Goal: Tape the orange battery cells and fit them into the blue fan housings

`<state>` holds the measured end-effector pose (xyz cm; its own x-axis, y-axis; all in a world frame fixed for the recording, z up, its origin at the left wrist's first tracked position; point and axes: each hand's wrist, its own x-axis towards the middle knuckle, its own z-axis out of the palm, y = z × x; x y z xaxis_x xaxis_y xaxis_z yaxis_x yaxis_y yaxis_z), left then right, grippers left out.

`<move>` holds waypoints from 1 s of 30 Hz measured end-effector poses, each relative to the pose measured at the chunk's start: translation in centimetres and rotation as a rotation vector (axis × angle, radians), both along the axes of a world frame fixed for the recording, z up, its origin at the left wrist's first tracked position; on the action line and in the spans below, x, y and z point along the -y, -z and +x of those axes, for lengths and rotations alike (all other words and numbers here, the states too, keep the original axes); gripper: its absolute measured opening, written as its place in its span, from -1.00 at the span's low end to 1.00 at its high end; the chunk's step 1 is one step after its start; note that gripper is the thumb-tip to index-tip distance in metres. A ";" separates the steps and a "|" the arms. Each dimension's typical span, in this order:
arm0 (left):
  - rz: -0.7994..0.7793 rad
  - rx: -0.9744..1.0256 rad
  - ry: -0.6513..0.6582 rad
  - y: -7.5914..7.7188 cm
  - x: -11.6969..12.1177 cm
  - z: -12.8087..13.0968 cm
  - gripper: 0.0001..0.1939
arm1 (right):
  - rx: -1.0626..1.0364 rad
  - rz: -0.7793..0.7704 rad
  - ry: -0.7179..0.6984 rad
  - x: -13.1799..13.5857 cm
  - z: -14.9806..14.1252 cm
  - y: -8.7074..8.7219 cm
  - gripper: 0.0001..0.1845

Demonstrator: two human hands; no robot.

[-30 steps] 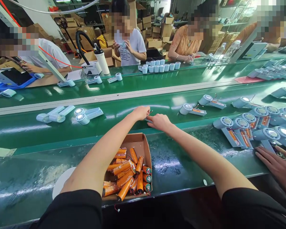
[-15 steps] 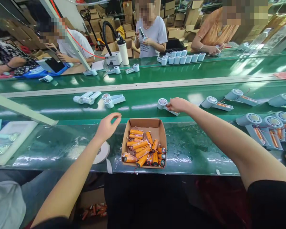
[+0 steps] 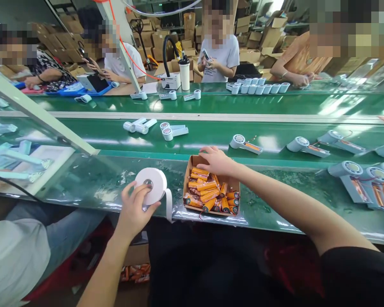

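My left hand (image 3: 137, 207) grips a roll of white tape (image 3: 156, 187), with fingers at its core and the thumb below. The roll is lifted at a tilt, and a loose strip hangs from its right side over the table edge. My right hand (image 3: 219, 162) is over the back of a cardboard box (image 3: 186, 187), fingers apart and nothing seen in them. Several orange batteries (image 3: 208, 194) with thin wires lie jumbled in that box. Beyond it on the green belt lies a light-blue fan housing (image 3: 239, 141) with an orange battery in its open handle.
More fan housings (image 3: 348, 170) are grouped at the right, and others (image 3: 173, 131) lie along the belt. A white tray (image 3: 56, 168) with bagged parts is at the left, beneath a slanted metal post (image 3: 51, 115). Co-workers sit across the belt; one person is close on my left.
My left hand has taken hold of the tape roll and raised it from the table. My right hand has let go of the fan housing and come back over the box. The view has shifted left.
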<state>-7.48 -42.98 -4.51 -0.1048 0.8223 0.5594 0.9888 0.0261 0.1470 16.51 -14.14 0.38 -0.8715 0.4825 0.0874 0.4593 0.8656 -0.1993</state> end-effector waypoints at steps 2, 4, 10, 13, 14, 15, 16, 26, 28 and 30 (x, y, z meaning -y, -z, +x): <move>0.090 0.030 0.014 -0.7 -0.7 1.8 -0.59 | -0.071 0.066 0.012 0.7 0.1 0.5 -0.54; 0.133 0.070 0.045 -1.0 -1.1 3.3 -0.56 | -0.083 0.079 0.023 1.1 0.8 1.0 -0.64; 0.120 0.145 0.165 -1.2 -2.7 6.4 -0.56 | -0.155 -0.280 0.019 0.9 2.5 1.5 -0.85; 0.111 0.124 0.192 -1.8 -3.1 6.9 -0.60 | -0.520 -0.668 0.149 1.5 3.6 0.9 -0.74; 0.112 0.107 0.199 -2.0 -3.1 7.0 -0.60 | -0.648 -0.810 0.165 2.1 4.1 0.5 -0.68; 0.117 0.087 0.207 -2.2 -3.1 7.1 -0.60 | -0.762 -0.940 0.159 2.9 4.5 0.1 -0.61; 0.124 0.068 0.214 -2.4 -3.0 7.2 -0.59 | -0.857 -1.045 0.146 3.7 5.0 -0.3 -0.54; 0.173 -0.066 0.264 -3.5 -3.7 9.3 -0.61 | -1.182 -0.799 0.393 12.2 5.8 0.8 -0.53; 0.183 -0.075 0.262 -3.3 -3.7 9.5 -0.61 | -1.150 -0.789 0.378 13.6 5.8 1.8 -0.55; 0.203 -0.078 0.263 -3.4 -3.6 9.5 -0.60 | -1.137 -0.869 0.323 14.7 6.0 2.1 -0.47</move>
<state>2.07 -39.41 -1.13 0.1453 0.6869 0.7121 0.9662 -0.2533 0.0472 22.55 -28.87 -1.76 -0.3799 0.8973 0.2249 -0.1512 0.1796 -0.9720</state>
